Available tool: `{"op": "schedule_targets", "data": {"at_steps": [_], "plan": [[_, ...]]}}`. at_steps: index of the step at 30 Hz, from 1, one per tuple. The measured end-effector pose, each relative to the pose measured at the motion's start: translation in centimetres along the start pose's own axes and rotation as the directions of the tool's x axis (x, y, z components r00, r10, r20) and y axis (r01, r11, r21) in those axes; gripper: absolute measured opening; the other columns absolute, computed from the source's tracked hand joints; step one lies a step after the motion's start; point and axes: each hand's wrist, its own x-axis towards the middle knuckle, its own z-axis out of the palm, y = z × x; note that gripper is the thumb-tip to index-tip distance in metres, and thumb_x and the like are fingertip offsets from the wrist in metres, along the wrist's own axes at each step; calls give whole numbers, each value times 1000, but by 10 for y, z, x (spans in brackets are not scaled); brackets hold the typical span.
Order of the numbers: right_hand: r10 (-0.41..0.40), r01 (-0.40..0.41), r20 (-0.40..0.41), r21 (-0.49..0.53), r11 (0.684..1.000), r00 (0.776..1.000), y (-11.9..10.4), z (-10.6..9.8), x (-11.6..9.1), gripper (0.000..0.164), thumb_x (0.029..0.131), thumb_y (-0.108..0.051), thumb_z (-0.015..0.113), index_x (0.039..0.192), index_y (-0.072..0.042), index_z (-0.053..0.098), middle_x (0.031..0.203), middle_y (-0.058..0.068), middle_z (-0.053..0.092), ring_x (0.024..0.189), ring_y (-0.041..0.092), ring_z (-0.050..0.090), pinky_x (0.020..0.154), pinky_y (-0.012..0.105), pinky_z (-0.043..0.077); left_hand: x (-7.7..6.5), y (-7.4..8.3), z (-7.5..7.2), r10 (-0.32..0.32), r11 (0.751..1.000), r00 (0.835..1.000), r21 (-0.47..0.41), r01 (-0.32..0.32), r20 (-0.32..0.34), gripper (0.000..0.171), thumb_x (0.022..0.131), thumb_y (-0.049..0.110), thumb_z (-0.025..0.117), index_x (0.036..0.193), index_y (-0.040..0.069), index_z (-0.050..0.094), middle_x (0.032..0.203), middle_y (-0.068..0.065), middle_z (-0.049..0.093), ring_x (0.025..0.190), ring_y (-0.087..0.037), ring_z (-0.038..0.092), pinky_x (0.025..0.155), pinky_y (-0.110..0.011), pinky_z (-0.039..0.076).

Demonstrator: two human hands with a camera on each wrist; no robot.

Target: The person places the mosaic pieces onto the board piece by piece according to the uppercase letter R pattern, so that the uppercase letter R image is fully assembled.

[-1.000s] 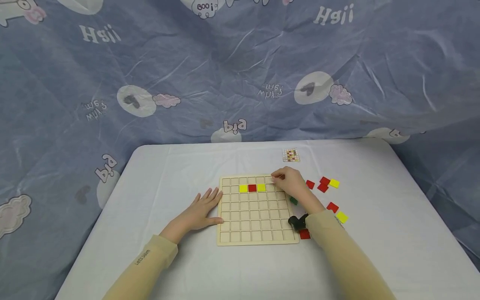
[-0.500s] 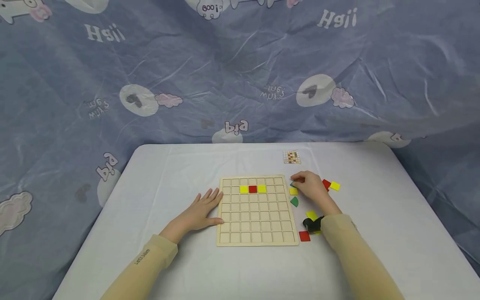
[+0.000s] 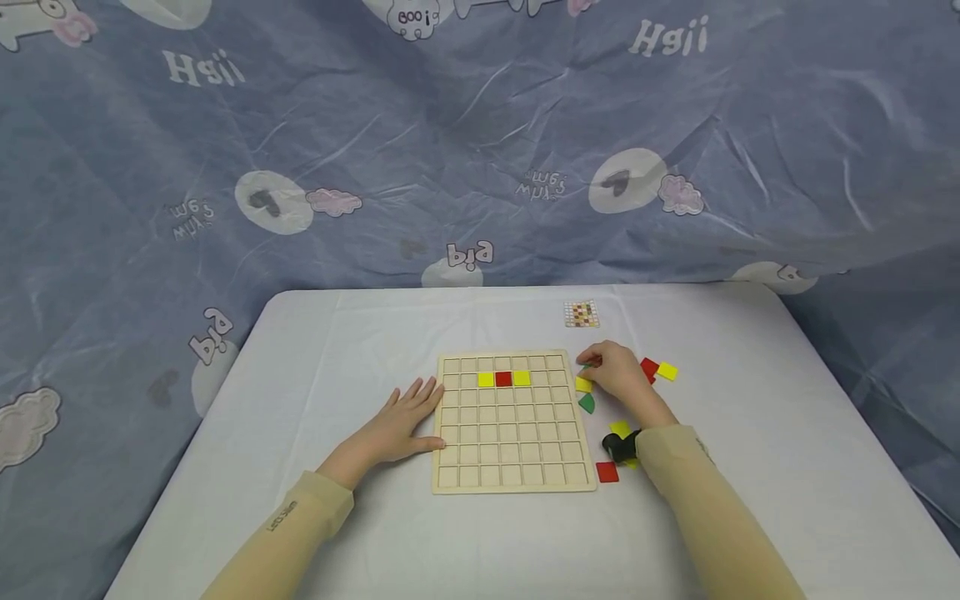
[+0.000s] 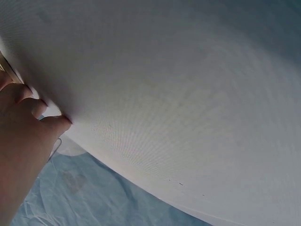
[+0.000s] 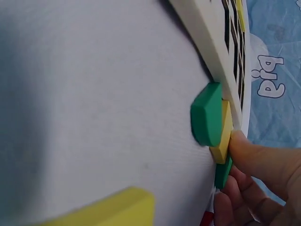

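A wooden grid board [image 3: 498,454] lies on the white table, with a yellow tile [image 3: 487,380], a red tile [image 3: 504,379] and another yellow tile [image 3: 522,378] side by side in its second row. My left hand [image 3: 397,427] rests flat with fingers spread, fingertips at the board's left edge. Right of the board, my right hand [image 3: 617,372] pinches a small green piece [image 5: 223,173], mostly hidden by the fingers. Its thumb lies close beside a loose yellow tile [image 5: 222,136]. Nearer to me is a green piece with a rounded edge [image 3: 587,403].
Behind the board lies a small pattern card [image 3: 581,313]. Loose red [image 3: 649,369] and yellow [image 3: 667,372] tiles sit beyond the right hand. A red tile [image 3: 607,472] and a yellow tile [image 3: 620,428] lie near the black wrist camera [image 3: 617,447].
My right hand has moved from the board's upper right corner to the loose pieces on the right, its fingers now at the green piece. My left hand stays in place.
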Motion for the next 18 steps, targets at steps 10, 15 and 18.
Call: {"op": "schedule_targets", "data": {"at_steps": [10,15,18], "plan": [[34,-33,32,-29,999,999,-1,-3,-5,17,88,-12,72,104,-5,71,95,11,64,87,25,55,76,33,47,-1,0,0,8,1000,1000,-7,-8,-13,92,90,56,62,158,13,18,165,-9,10,154,-34,4,122,-59,4],[57,-53,63,-50,997,996,2,-7,-12,20,89,-15,73,106,-5,72,95,11,64,87,24,54,76,34,46,-2,0,0,8,1000,1000,-2,-8,-9,92,90,56,61,158,13,18,165,-9,10,154,-34,4,122,-59,4],[62,-58,83,-43,997,995,3,-10,-16,25,89,-17,72,111,-4,72,103,14,67,92,26,55,82,38,49,-1,-1,0,14,1000,1000,8,-14,-9,92,90,57,61,159,13,18,165,-10,10,154,-34,5,122,-60,5]]}}
